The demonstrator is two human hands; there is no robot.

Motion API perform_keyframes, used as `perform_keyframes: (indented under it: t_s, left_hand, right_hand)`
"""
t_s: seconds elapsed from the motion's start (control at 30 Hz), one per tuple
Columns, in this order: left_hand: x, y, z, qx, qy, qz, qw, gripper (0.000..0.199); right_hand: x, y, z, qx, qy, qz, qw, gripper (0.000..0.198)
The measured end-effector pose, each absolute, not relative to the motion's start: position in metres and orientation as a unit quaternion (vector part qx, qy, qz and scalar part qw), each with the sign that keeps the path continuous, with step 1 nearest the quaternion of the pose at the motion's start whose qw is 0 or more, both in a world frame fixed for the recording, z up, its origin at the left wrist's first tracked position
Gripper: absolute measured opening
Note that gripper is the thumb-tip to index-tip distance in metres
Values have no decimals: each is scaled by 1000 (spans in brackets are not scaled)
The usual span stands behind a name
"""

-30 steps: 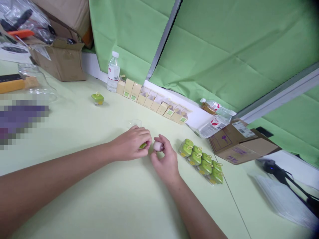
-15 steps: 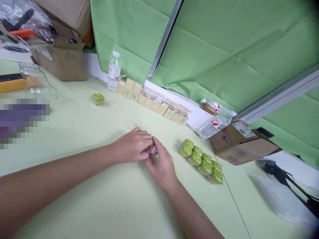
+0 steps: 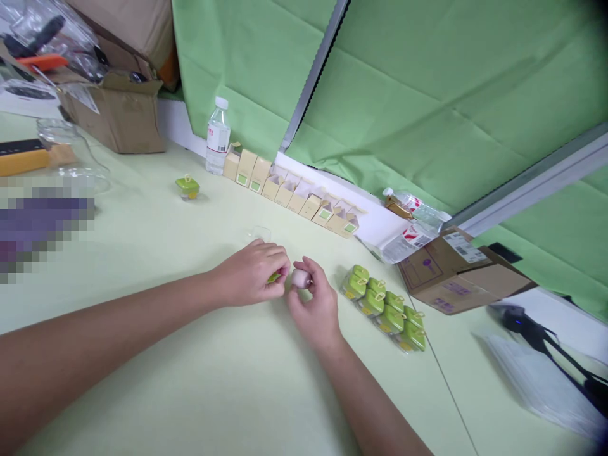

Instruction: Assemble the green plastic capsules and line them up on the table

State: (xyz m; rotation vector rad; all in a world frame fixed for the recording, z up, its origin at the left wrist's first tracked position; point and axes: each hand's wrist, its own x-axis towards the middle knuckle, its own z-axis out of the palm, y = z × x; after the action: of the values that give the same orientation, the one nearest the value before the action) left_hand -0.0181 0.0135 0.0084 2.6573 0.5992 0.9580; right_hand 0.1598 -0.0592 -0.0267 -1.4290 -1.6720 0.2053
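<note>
The left hand [image 3: 254, 272], nearly closed, pinched a green piece [image 3: 274, 277] (mostly hidden); the right hand [image 3: 322, 307], loosely curled, gripped a pale cylinder [image 3: 301, 278] over the desk [image 3: 199, 386], probably sideways to face that piece.

rounded piece [image 3: 301, 278]: pale pink | container lids [image 3: 392, 320]: lime green | cartons [image 3: 296, 202]: beige, some with green squares

Head view, forward and down over the table [image 3: 213, 392], apparently aslant.
</note>
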Motion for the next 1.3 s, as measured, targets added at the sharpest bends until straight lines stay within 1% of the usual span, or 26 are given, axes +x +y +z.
perform_keyframes:
  t_s: [0.1,0.27,0.53,0.63,0.87,1.03,1.2,1.3]
  left_hand:
    - [-16,13,4,914,203,326,129,6]
    - [-15,12,2,919,195,315,136,9]
    - [-13,9,3,920,191,320,122,7]
    - [-14,10,2,918,178,336,112,7]
    - [-13,12,1,905,167,372,120,10]
    - [-15,12,5,903,168,373,135,9]
    - [-19,14,7,897,190,376,138,8]
    - [-19,15,4,897,194,373,137,6]
  right_hand:
    - [156,-61,-27,-570,-692,84,436,56]
    - [152,-65,-25,-557,-721,19,412,56]
    - [150,-68,-25,-528,-761,-43,374,68]
    - [148,-69,-25,-532,-755,-22,382,68]
    - [145,-70,-19,-538,-732,16,418,57]
    - [149,-67,-20,-558,-706,62,431,52]
    - [160,-59,-24,-580,-649,102,481,48]
    - [160,-57,-27,-571,-645,132,491,47]
